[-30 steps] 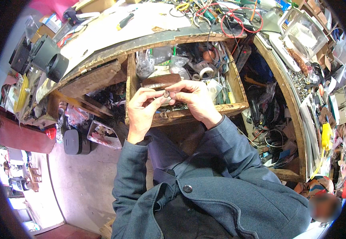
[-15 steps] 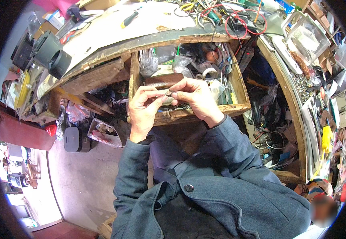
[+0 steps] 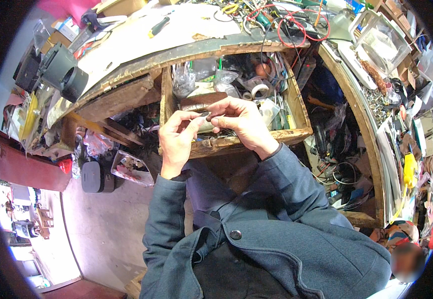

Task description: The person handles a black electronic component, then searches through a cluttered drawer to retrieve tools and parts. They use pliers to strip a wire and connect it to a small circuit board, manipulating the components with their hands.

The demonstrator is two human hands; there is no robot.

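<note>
Both hands meet over the near edge of an open wooden drawer [image 3: 256,138]. Between thumb and fingers, my left hand [image 3: 177,135] pinches a small dark piece [image 3: 205,114], too tiny to name. My right hand [image 3: 245,124] is closed in a pinch at the other end of that piece, its fingertips almost touching the left ones. Whether the two hands hold one part or two, I cannot tell. Beneath them the drawer holds a brown flat object [image 3: 204,100], plastic bags [image 3: 228,82], a roll of white tape [image 3: 259,90] and a reddish ball [image 3: 262,70].
On the worktop [image 3: 136,42] beyond lie a screwdriver [image 3: 159,27] and a tangle of red and black leads [image 3: 296,30]. A black cylindrical device [image 3: 64,72] juts over the left edge. Cluttered shelving curves round the right, with a yellow tool [image 3: 409,172]. A dark box [image 3: 96,177] stands on the floor.
My left fingertips have turned a little and sit slightly higher, so the small dark piece shows at a different angle. Both hands keep their pinch above the drawer.
</note>
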